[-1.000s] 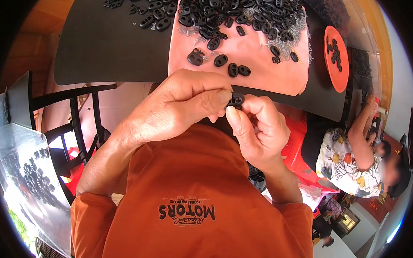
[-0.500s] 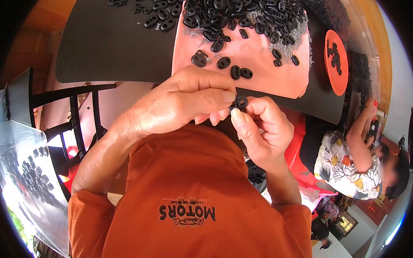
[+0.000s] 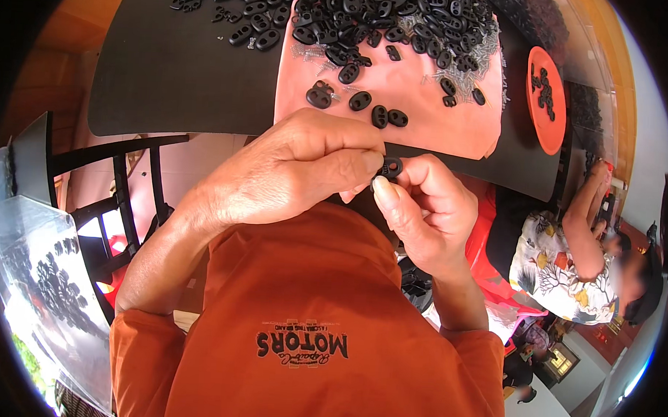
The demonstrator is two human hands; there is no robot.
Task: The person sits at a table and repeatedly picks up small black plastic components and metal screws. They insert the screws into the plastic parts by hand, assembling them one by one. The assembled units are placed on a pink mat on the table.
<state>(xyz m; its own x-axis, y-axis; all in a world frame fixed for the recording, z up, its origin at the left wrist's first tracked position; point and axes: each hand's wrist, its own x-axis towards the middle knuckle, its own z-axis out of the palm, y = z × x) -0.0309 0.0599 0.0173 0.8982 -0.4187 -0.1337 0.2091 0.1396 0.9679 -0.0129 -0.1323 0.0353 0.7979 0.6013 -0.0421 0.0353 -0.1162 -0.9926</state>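
Just off the near edge of the black surface (image 3: 177, 78), above the lap of the person's orange shirt (image 3: 302, 281), a black two-hole cord lock (image 3: 393, 167) is held up between the two hands. The right hand (image 3: 430, 208) pinches it between thumb and forefinger, with one round hole facing upward. The left hand (image 3: 299, 167) meets it from the other side, its grip pressed together, thumb against forefinger, at the lock's left end; what lies between those fingertips is hidden.

Beyond the hands, a pink sheet (image 3: 432, 131) covers part of the surface. A dense heap of black cord locks (image 3: 355, 18) lies across its far part and spills onto the bare black to the left. Small metal springs (image 3: 467, 88) are scattered along the right side of the heap. Nearer the hands, a pair of oval lock pieces (image 3: 389, 117) lies side by side, close to one more oval piece (image 3: 360, 100). To the right, an orange-red plate (image 3: 547, 141) carries small black parts (image 3: 545, 94). Farther right is another person in a patterned shirt (image 3: 563, 272).
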